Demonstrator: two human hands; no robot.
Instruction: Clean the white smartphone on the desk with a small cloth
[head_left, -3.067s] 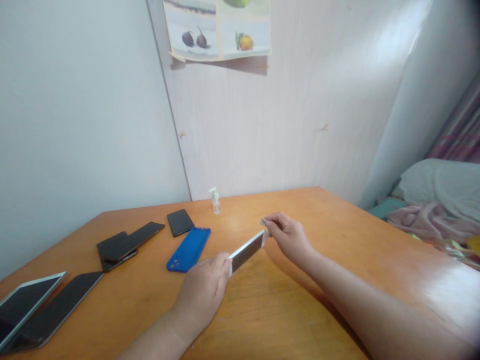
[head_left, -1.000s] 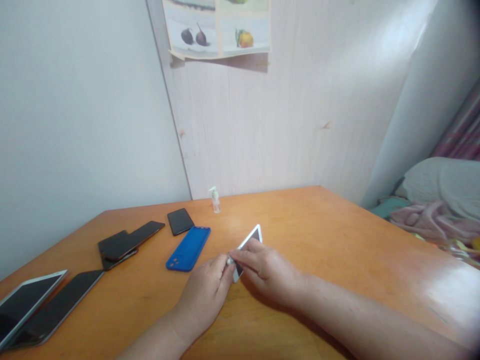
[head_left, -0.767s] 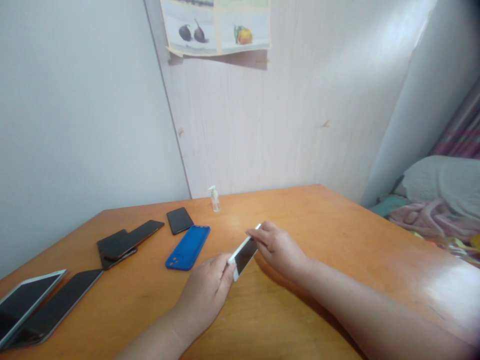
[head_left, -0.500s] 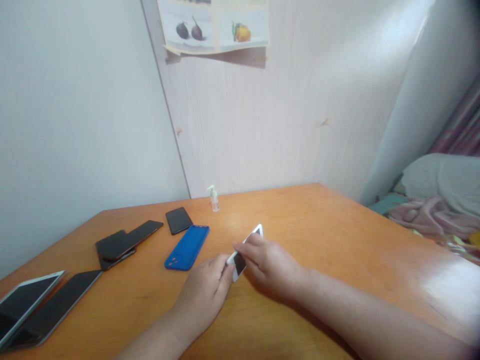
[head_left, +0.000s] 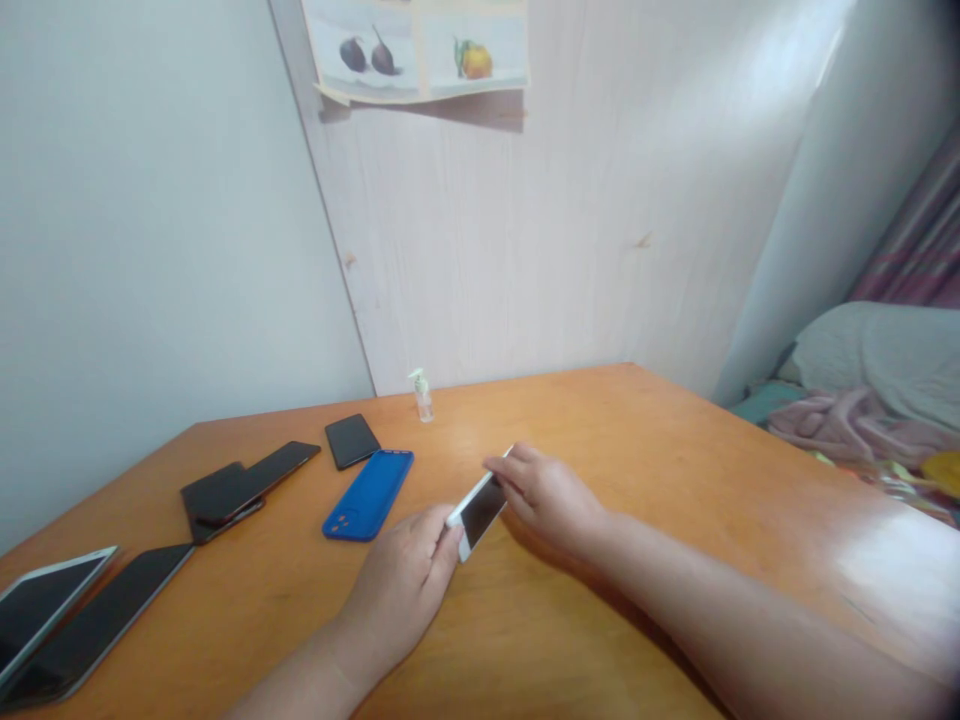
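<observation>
A white smartphone (head_left: 482, 515) with a dark screen is held tilted above the table, its screen facing up toward me. My left hand (head_left: 412, 562) is closed on its near end, thumb on the front edge. My right hand (head_left: 551, 498) has its fingers bent together over the far end of the phone, covering that corner. Whether anything small lies under those fingers is hidden. To the left of the phone lies a blue phone case (head_left: 371, 493), inner side up, nearest to my left hand.
On the orange wooden table (head_left: 600, 620) lie a small black device (head_left: 352, 441), overlapping black phones (head_left: 251, 487), a dark tablet-like device (head_left: 101, 620) and a white-framed one (head_left: 52, 605). A clear pump bottle (head_left: 424, 400) stands near the wall. Bedding (head_left: 862, 420) is at right.
My right hand has slid along the phone toward its far end, uncovering more of the screen. My left hand keeps its hold. The whole view has shifted slightly.
</observation>
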